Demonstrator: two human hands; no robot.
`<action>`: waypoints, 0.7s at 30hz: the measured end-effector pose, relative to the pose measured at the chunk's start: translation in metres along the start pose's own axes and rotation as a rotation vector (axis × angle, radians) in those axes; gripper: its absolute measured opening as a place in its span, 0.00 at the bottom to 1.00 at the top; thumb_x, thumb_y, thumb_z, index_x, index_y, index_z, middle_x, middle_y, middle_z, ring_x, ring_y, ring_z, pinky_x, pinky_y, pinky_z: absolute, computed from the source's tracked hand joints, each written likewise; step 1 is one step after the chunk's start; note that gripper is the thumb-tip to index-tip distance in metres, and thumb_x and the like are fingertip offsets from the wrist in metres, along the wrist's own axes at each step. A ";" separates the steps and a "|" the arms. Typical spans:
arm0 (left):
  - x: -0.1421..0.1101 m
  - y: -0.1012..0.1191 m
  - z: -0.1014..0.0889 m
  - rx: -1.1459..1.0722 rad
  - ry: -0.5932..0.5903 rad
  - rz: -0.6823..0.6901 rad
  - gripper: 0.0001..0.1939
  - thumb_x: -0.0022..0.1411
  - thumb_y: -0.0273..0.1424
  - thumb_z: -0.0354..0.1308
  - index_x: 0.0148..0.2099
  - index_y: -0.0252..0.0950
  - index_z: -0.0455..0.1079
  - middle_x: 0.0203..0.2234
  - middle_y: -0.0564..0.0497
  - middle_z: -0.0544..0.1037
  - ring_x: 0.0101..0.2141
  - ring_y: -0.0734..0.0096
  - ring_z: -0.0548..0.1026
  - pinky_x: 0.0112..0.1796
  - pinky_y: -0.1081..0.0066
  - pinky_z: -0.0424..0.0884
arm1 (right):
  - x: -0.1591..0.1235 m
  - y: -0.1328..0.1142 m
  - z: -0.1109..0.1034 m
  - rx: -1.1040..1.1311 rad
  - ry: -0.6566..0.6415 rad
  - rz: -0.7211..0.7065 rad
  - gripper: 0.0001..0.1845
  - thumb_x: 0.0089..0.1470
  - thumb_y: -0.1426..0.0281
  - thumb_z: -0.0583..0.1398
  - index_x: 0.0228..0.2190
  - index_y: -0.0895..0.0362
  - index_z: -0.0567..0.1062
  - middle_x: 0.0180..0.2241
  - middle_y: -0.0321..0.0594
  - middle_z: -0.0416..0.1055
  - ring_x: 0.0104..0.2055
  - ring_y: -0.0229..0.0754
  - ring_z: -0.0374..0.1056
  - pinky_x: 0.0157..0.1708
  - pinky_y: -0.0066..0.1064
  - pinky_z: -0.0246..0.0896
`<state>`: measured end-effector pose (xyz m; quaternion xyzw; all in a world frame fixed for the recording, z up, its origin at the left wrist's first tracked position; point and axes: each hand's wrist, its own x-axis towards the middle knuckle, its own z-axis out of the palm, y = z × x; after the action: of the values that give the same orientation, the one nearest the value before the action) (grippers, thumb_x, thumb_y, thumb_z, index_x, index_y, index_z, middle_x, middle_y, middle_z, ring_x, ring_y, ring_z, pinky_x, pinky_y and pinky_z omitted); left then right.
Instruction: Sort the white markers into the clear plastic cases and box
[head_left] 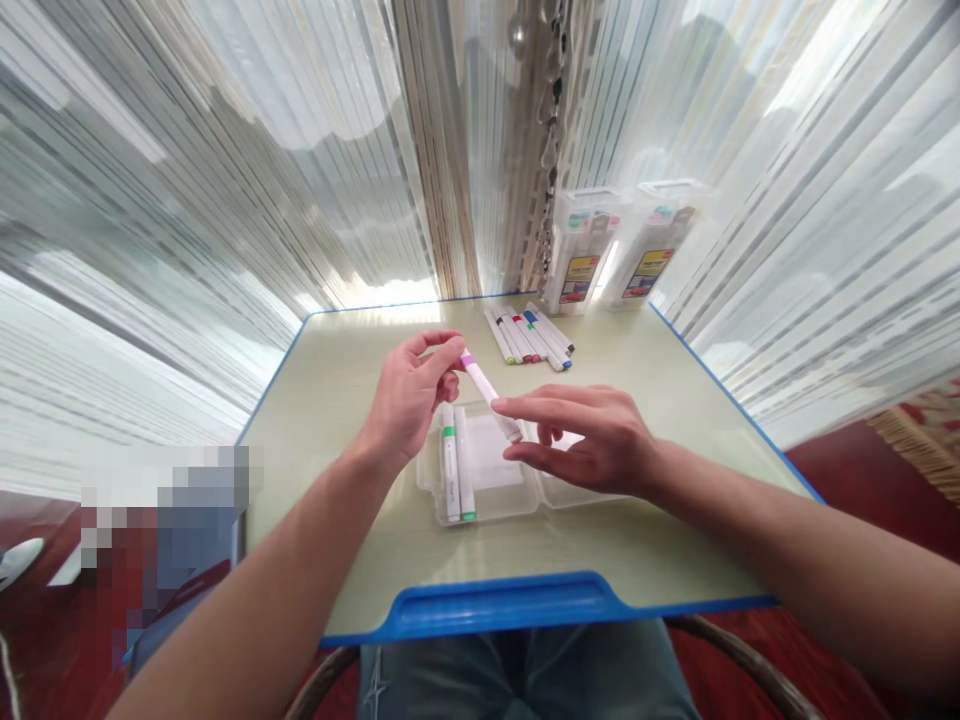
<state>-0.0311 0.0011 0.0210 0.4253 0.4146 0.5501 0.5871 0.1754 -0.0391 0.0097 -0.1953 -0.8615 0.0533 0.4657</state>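
A white marker with a purple band [484,387] is held at both ends above an open clear plastic case [501,500] in the middle of the table. My left hand [409,400] pinches its far end by the purple band. My right hand [589,440] pinches its near end between thumb and forefinger, with the other fingers curled over the case. Two white markers with green bands [456,462] lie side by side in the left part of the case.
Several more markers [531,336] lie in a row at the back of the pale table [352,350], which has a blue rim. Two clear marker boxes [619,245] stand at the back right against sheer curtains. The table's blue handle edge [499,603] is near me.
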 end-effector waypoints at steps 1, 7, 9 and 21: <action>0.000 0.000 0.000 0.014 0.004 0.003 0.15 0.55 0.32 0.69 0.41 0.31 0.72 0.23 0.52 0.76 0.18 0.83 0.64 0.21 0.79 0.60 | 0.000 0.000 0.000 0.003 0.001 -0.007 0.18 0.57 0.69 0.68 0.48 0.62 0.77 0.29 0.38 0.78 0.23 0.31 0.67 0.25 0.24 0.63; -0.001 -0.003 0.001 0.085 0.013 0.038 0.13 0.54 0.33 0.70 0.38 0.32 0.73 0.23 0.50 0.77 0.17 0.82 0.63 0.21 0.77 0.60 | 0.002 -0.004 0.000 0.015 -0.059 -0.018 0.15 0.59 0.71 0.66 0.48 0.61 0.78 0.35 0.42 0.81 0.29 0.34 0.75 0.32 0.24 0.68; -0.001 -0.003 0.000 0.165 0.008 0.086 0.12 0.55 0.34 0.70 0.36 0.32 0.74 0.24 0.49 0.78 0.18 0.81 0.64 0.21 0.76 0.60 | 0.002 -0.006 -0.001 0.003 -0.060 -0.013 0.14 0.59 0.71 0.66 0.47 0.61 0.78 0.33 0.42 0.81 0.30 0.35 0.76 0.32 0.25 0.68; 0.007 0.004 -0.013 0.980 0.059 0.341 0.25 0.71 0.39 0.45 0.38 0.35 0.82 0.36 0.45 0.82 0.40 0.61 0.75 0.47 0.64 0.67 | 0.001 -0.010 0.000 -0.001 -0.054 0.056 0.09 0.58 0.73 0.66 0.42 0.61 0.79 0.28 0.40 0.81 0.22 0.34 0.73 0.25 0.24 0.68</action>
<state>-0.0447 0.0084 0.0204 0.6961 0.5646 0.3909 0.2093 0.1726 -0.0481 0.0131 -0.2184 -0.8678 0.0711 0.4406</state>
